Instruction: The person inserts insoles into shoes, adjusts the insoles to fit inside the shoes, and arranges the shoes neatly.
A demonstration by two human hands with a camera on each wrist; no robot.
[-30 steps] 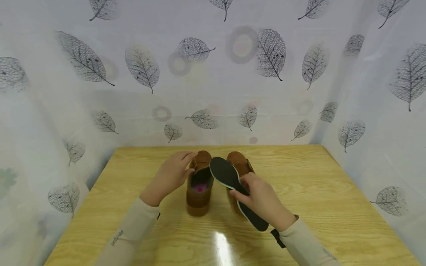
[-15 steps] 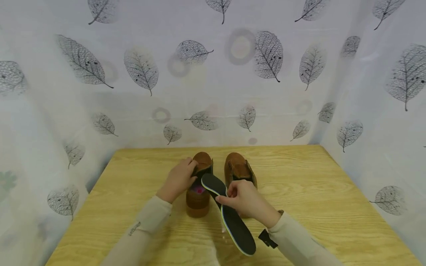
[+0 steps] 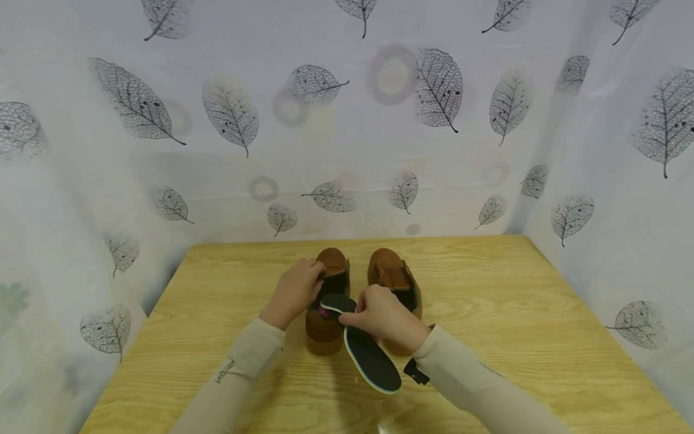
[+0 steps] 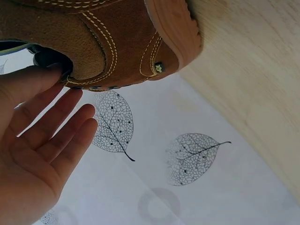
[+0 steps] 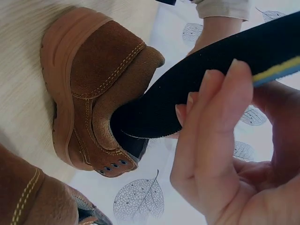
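Note:
A brown suede shoe [image 3: 324,337] with yellow stitching stands on the table, toe pointing away. My left hand [image 3: 293,292] pinches the eyelet edge of its opening; in the left wrist view the thumb [image 4: 40,77] lies inside that edge, fingers outside. A black insole [image 3: 374,364] with a white, yellow and blue rim slants over the shoe's heel. My right hand [image 3: 387,316] grips it near its middle, between thumb and fingers. In the right wrist view, the front end of the insole [image 5: 154,110] dips into the shoe's opening. Something pink inside the shoe is mostly covered.
A matching brown shoe [image 3: 386,268] stands close by on the right, partly behind my right hand. The wood-grain table [image 3: 488,313] extends to both sides. White leaf-print curtain [image 3: 347,150] encloses its back and sides.
My right hand has brought the insole left and lower, its front end tipping down into the left shoe's opening. My left hand has shifted slightly right and taken hold of the shoe's edge.

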